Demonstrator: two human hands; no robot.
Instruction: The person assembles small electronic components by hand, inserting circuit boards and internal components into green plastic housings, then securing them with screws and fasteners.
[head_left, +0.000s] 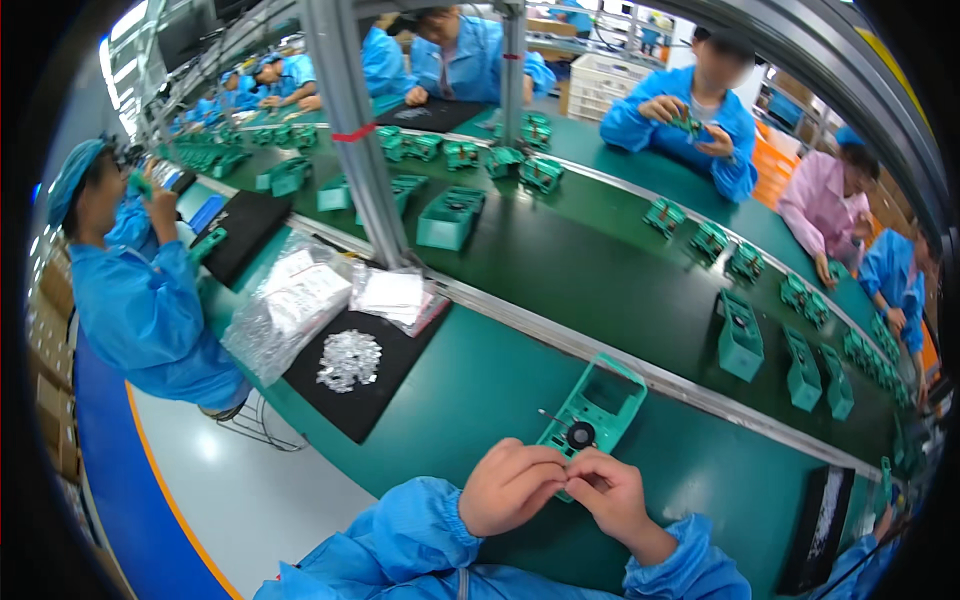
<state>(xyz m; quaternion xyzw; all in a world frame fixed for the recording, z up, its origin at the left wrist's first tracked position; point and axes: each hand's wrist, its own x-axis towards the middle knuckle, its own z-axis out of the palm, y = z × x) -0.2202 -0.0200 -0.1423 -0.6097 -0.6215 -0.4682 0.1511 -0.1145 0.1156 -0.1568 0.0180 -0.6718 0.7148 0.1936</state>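
Note:
My left hand [512, 486] and my right hand [612, 494] meet over the near end of a green plastic housing [612, 418], fingertips pinched together. Whatever is between them is too small or hidden to name. The housing lies on the bench with its hollow side up and a rectangular opening at its far end. A round black part [580, 434], like a small speaker, sits inside just beyond my fingertips. Beside it, a thin rod or wire sticks out to the left. My hands cover the housing's near end.
Left of the housing, a black mat [372, 402] holds a pile of small silvery pieces [349, 361], with plastic bags [290, 300] behind. A metal rail [540, 325] separates my bench from the belt carrying green housings [740, 340]. A metal post [357, 150] rises ahead. Co-workers sit around.

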